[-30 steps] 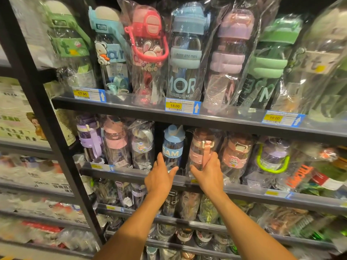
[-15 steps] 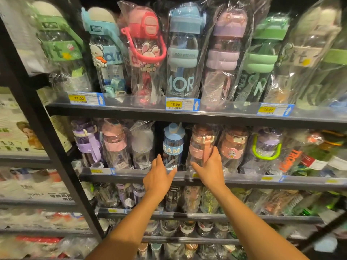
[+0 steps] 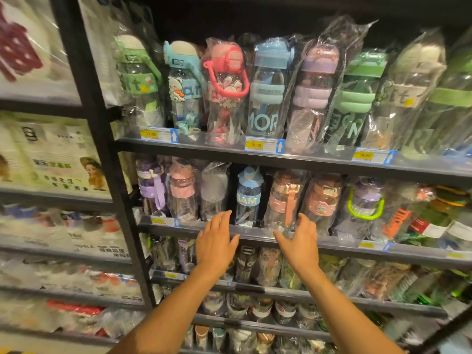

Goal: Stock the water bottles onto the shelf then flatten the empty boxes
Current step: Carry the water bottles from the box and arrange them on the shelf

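Plastic-wrapped water bottles stand in rows on dark shelves. On the second shelf (image 3: 255, 232), a blue-capped bottle (image 3: 249, 198) stands beside a pink bottle with a hanging strap (image 3: 283, 200). My left hand (image 3: 217, 241) hovers in front of the shelf rail, below and left of the blue bottle, fingers straight and spread, holding nothing. My right hand (image 3: 298, 241) is spread in front of the rail under the pink bottle, its fingertips at the base of the bottle's wrap. No boxes are in view.
Taller wrapped bottles fill the top shelf (image 3: 204, 146), which carries yellow price tags. Smaller bottles crowd the lower shelves (image 3: 255, 290). A black upright post (image 3: 102, 149) separates this bay from packaged goods on the left.
Both hands have drawn back and down from the blue and pink bottles to the shelf rail. The right hand no longer touches the pink strap.
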A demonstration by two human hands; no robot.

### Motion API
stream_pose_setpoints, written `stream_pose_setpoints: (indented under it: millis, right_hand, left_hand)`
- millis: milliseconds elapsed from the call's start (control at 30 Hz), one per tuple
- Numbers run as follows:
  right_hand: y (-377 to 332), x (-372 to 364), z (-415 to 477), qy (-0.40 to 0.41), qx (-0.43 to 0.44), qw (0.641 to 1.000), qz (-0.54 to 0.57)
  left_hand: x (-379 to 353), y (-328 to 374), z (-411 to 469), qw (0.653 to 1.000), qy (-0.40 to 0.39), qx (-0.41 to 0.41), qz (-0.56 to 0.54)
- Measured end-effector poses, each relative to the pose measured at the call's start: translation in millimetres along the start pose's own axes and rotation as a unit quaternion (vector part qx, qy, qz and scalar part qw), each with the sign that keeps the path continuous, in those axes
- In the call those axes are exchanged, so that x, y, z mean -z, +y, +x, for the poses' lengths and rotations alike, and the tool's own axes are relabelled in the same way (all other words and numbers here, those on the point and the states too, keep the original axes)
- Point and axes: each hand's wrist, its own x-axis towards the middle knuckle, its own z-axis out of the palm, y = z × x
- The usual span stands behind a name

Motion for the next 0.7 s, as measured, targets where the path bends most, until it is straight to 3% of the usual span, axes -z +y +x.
stream_pose_setpoints:
  millis: [300, 500, 700]
  right_hand:
    - [-40, -5, -38, -0.007, 0.104, 0.993, -0.049]
    - [-75, -21, -44, 0.017, 0.236, 0.960, -0.146]
    - [-111, -57, -32, 0.021, 0.247, 0.958, -0.146]
  left_hand:
    - [43, -32, -44, 0.996, 0.052, -0.001, 0.077]
    - [57, -61, -41, 0.993, 0.065, 0.012, 0.100]
    - [54, -98, -11, 0.992, 0.072, 0.009, 0.106]
